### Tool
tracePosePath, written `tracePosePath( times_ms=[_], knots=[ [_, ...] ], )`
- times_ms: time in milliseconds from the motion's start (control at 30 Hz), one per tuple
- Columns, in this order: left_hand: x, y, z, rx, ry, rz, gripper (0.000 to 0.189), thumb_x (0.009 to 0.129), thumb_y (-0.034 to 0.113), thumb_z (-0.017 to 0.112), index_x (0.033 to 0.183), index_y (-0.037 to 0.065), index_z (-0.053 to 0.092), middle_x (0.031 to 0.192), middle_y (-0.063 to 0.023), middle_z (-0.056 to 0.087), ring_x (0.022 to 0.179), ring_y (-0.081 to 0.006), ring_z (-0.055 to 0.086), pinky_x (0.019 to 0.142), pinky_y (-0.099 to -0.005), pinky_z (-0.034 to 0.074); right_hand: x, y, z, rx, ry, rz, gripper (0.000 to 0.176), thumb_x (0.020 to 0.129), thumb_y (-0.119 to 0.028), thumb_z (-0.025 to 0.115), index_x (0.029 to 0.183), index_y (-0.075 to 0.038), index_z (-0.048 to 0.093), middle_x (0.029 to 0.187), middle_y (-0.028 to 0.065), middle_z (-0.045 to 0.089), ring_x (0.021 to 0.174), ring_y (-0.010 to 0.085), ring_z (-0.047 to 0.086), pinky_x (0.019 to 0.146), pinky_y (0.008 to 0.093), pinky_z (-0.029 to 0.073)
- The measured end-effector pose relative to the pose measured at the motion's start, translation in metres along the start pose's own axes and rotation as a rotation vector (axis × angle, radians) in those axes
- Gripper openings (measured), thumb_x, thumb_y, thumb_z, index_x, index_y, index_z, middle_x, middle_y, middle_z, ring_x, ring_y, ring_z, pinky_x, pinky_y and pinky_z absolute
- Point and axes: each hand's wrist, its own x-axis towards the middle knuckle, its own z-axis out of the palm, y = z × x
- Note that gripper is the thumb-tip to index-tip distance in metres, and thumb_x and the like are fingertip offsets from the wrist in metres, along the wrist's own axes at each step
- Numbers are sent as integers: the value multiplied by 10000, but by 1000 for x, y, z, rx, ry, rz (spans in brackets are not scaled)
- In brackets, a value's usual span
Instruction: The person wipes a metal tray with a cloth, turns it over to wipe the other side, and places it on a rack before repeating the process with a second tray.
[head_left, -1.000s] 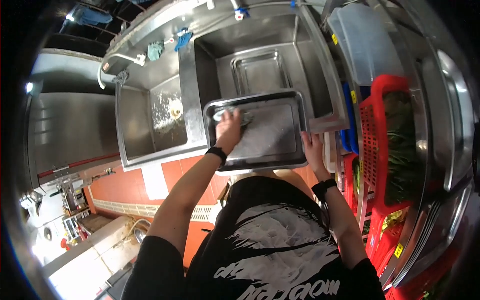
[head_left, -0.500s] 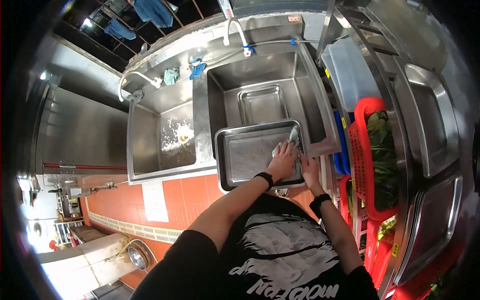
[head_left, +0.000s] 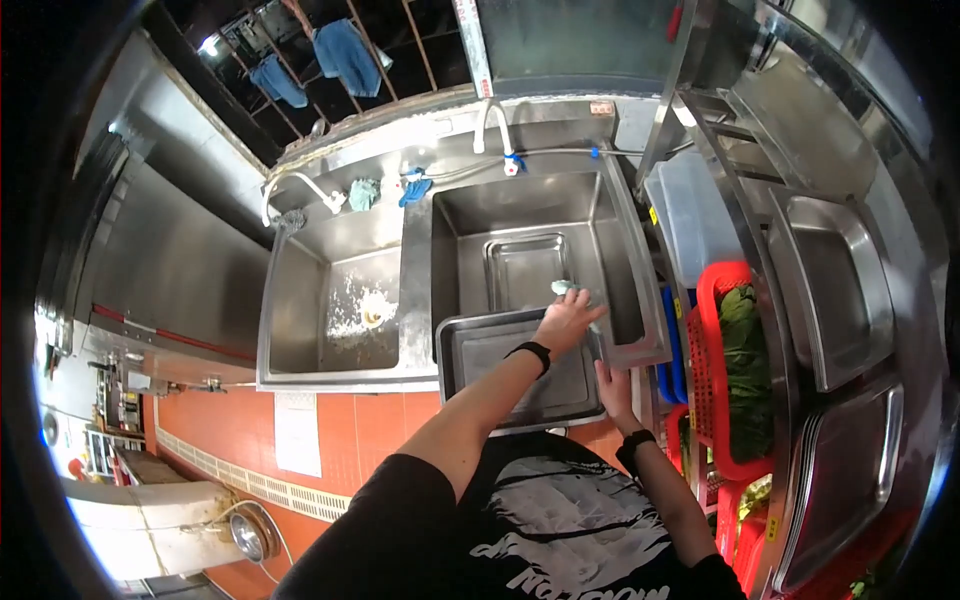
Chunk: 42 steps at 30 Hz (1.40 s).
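The person stands at a double steel sink [head_left: 425, 250] and leans over the front rim. The metal tray [head_left: 490, 362] rests across this rim before the right basin, with its long axis running from 9 o'clock to 3 o'clock as I see it.

The left hand [head_left: 566, 322] is stretched to the far right corner of the tray, about 1 o'clock from the tray's middle. Its fingers are closed lightly around a pale scrubbing pad [head_left: 563, 288], which sticks out beyond the fingertips at 12 o'clock, just over the tray's far edge.

The right hand [head_left: 610, 385] is nearer to the body, at 5 o'clock from the left one. It grips the right short edge of the tray (the thumb side is hidden, so I cannot say how firm the grip is).

So both hands are at the right end, and the open tray floor lies toward 9 o'clock from the pad. A smaller tray [head_left: 520, 268] lies flat in the basin at 11 o'clock from the pad. A red basket [head_left: 712, 300] with greens [head_left: 745, 350] stands at 3 o'clock.
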Motion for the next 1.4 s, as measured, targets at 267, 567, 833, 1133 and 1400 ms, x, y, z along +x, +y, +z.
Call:
tracePosePath(
  times_ms=[267, 567, 833, 1133, 1400],
  knots=[
    [-104, -89, 7, 74, -119, -40, 237, 741, 160, 545, 972, 143, 599, 998, -95, 466, 988, -266, 478, 781, -371, 449, 4, 8, -15, -140, -45, 2, 479, 914, -384, 456, 1099, 52, 528, 1052, 275, 557, 1063, 433, 471, 908, 448, 361],
    [-204, -69, -49, 55, -714, -200, 350, 598, 119, 664, 947, 126, 639, 1002, -116, 565, 997, -323, 531, 712, -419, 477, 6, -65, -40, -198, -83, -55, 424, 902, -370, 468, 788, 25, 571, 739, 242, 570, 768, 423, 553, 660, 472, 414],
    [-271, -33, 30, -637, -548, -53, 469, 734, 160, 615, 1189, 122, 508, 1170, -231, 476, 915, -373, 581, 826, -407, 476, -1, -31, -14, -127, 122, -65, 452, 898, -438, 452, 843, -11, 590, 704, 211, 595, 711, 401, 585, 617, 472, 455],
    [-243, -50, 20, -1489, -794, -278, 352, 768, 191, 609, 1078, 30, 568, 1010, -149, 597, 930, -241, 565, 829, -327, 439, -10, 16, 7, 22, -135, 192, 600, 797, -497, 553, 1048, 48, 547, 933, 238, 618, 883, 359, 599, 736, 421, 459],
    [-187, -56, -52, -1336, -766, -332, 413, 896, 207, 551, 1255, 40, 433, 1098, -130, 563, 701, -219, 596, 641, -335, 514, -48, 17, 12, 230, -281, 498, 430, 860, -346, 506, 811, 78, 553, 709, 119, 545, 657, 250, 534, 601, 391, 417]
  ],
)
